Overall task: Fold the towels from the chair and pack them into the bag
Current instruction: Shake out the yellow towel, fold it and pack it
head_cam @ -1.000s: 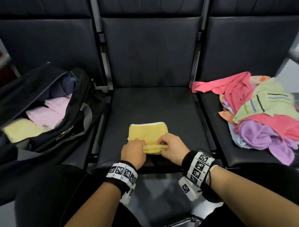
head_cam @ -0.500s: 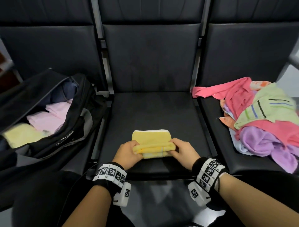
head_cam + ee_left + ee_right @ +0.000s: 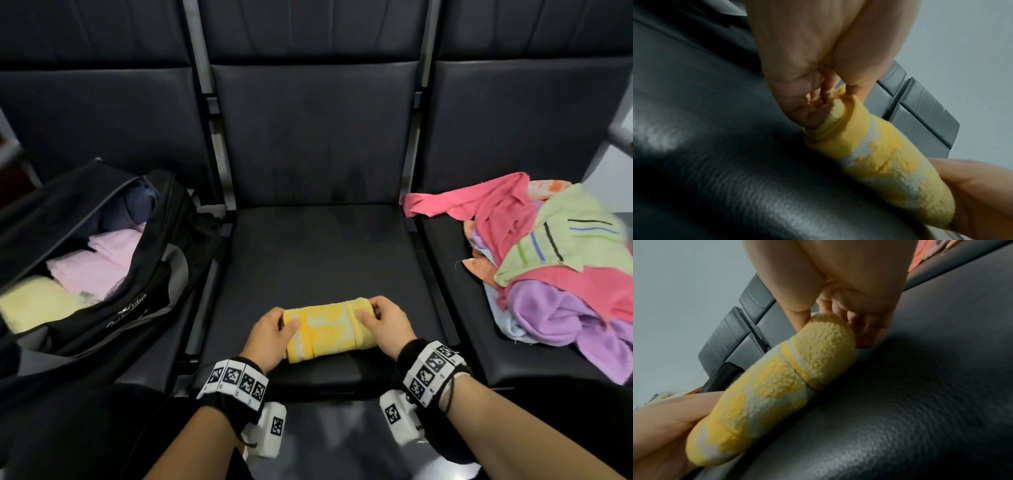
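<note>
Dark seat (image 3: 318,260) bears rolled yellow towel (image 3: 325,330), ends hidden by hands.

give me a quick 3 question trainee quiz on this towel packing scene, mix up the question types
1. True or false: the yellow towel lies spread flat on the middle seat.
2. Multiple choice: where is the pile of unfolded towels? A) in the bag B) on the seat to the person's right C) on the floor
3. Fill in: the left hand and right hand each grip one ___ of the roll.

Key
1. False: it is rolled into a tight cylinder.
2. B. The black bag on the left seat holds pink and pale yellow folded towels.
3. end
</note>
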